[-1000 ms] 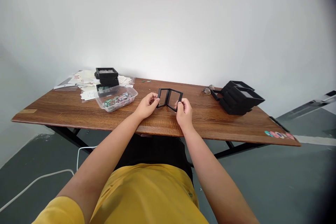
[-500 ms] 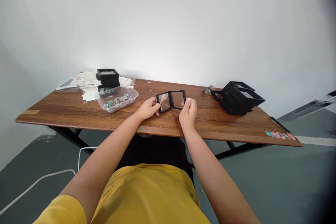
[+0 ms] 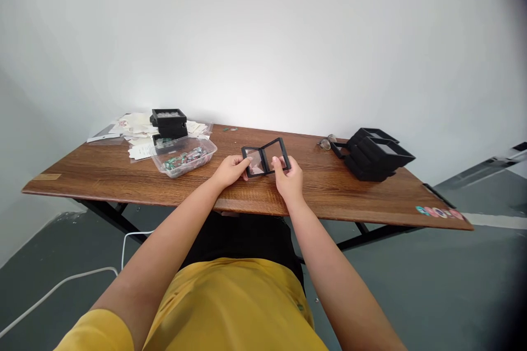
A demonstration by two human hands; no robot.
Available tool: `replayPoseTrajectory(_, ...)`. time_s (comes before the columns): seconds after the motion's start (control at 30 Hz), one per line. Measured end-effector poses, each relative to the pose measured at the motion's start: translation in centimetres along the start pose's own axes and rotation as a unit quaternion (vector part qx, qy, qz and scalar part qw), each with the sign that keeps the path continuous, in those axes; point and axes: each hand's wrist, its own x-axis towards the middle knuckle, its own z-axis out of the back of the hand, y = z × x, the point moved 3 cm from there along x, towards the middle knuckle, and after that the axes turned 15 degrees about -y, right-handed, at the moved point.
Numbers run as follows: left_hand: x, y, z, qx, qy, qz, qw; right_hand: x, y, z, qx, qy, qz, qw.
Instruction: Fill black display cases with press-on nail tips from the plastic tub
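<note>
A hinged black display frame with clear film windows (image 3: pixel 264 158) is spread open like a book above the table's near side. Around its left edge my left hand (image 3: pixel 233 170) is closed, thumb on top. My right hand (image 3: pixel 289 177) grips the right half at its lower right corner, with the thumb over the front of the film. The right half is tilted up; the left half leans flatter. To the left of my left hand stands a clear plastic tub (image 3: pixel 184 158) holding several small green and pinkish pieces.
Stacked black frames (image 3: pixel 168 122) stand behind the tub, beside white paper cards (image 3: pixel 138 126). More black frames (image 3: pixel 373 154) are piled on the right, near a pair of glasses (image 3: pixel 326 142). Round stickers (image 3: pixel 439 212) lie along the wooden table's (image 3: pixel 321 197) right front edge.
The display frame has turned and shifted slightly left, its right half now tilted. My right hand has moved a little left and down, its thumb now over the film.
</note>
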Motion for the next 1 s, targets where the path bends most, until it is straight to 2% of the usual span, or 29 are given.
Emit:
replayPoseTrajectory(0.4, 0.1, 0.2, -0.3, 0.003, -0.062, -0.051, 0.997, 0.0, 0.1, -0.1, 0.037, -0.009, -0.021, 0.999)
replayPoseTrajectory(0.63, -0.1, -0.6, 0.2, 0.080, -0.086, -0.175, 0.978, -0.1, 0.2, -0.1, 0.052, -0.005, -0.023, 0.998)
replayPoseTrajectory(0.8, -0.8, -1.4, 0.4, 0.170, -0.066, -0.262, 0.948, -0.1, 0.0, -0.2, 0.054, 0.001, -0.031, 0.998)
replayPoseTrajectory(1.0, -1.3, -1.8, 0.0, 0.246, -0.021, -0.303, 0.921, -0.1, -0.5, -0.5, 0.068, 0.005, -0.049, 0.996)
